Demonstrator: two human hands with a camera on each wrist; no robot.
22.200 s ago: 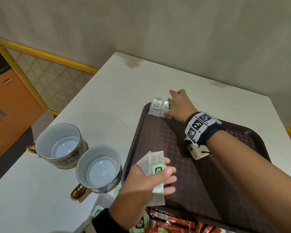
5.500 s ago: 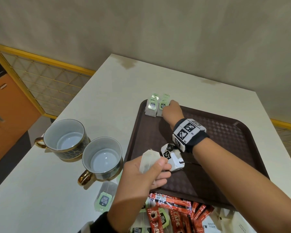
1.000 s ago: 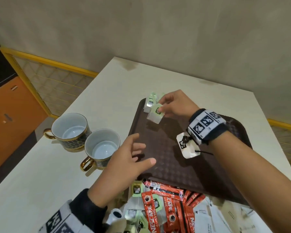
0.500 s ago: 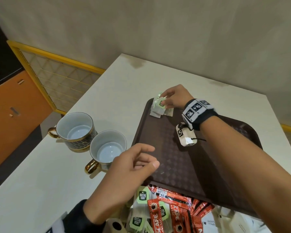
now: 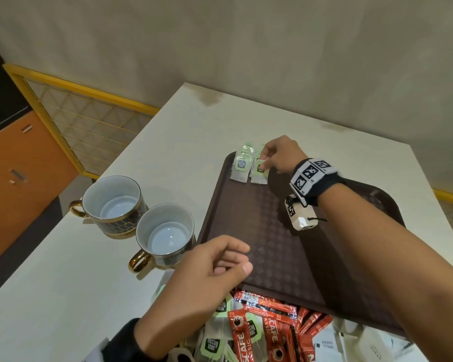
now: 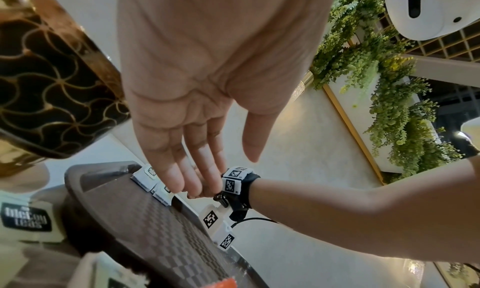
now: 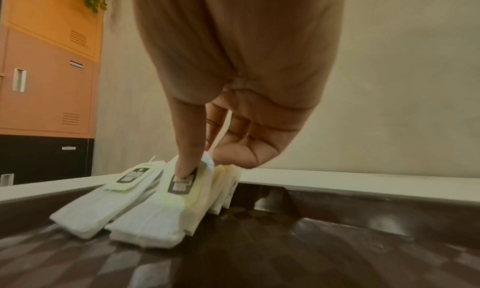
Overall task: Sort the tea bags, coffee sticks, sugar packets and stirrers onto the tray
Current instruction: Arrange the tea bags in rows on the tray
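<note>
The tea bags (image 5: 249, 165) lie in two overlapping stacks at the tray's (image 5: 272, 257) 11 o'clock corner, leaning up against its rim. The right hand (image 5: 277, 156) rests on the right stack, its forefinger pressing the top bag's green tag (image 7: 182, 182) while the thumb sits behind the tag's upper edge, so it pinches that top bag. Half a second ago the same hand was over the stacks with the bag not yet squared; now both tags face up side by side. A second ago it held the bag lifted clear of the tray.

The left hand (image 5: 209, 273) hovers at the tray's 7 o'clock edge, empty, fingers loosely curled; it has drifted little since the earlier frame. Beneath it, at 6 o'clock off the tray, sits the unsorted heap on the desk (image 5: 63, 283): more green-tagged tea bags, red coffee sticks (image 5: 267, 327) and white sugar packets (image 5: 324, 343).

Two cups (image 5: 139, 215) stand at 9 o'clock of the tray, touching each other, both holding nothing visible.
</note>
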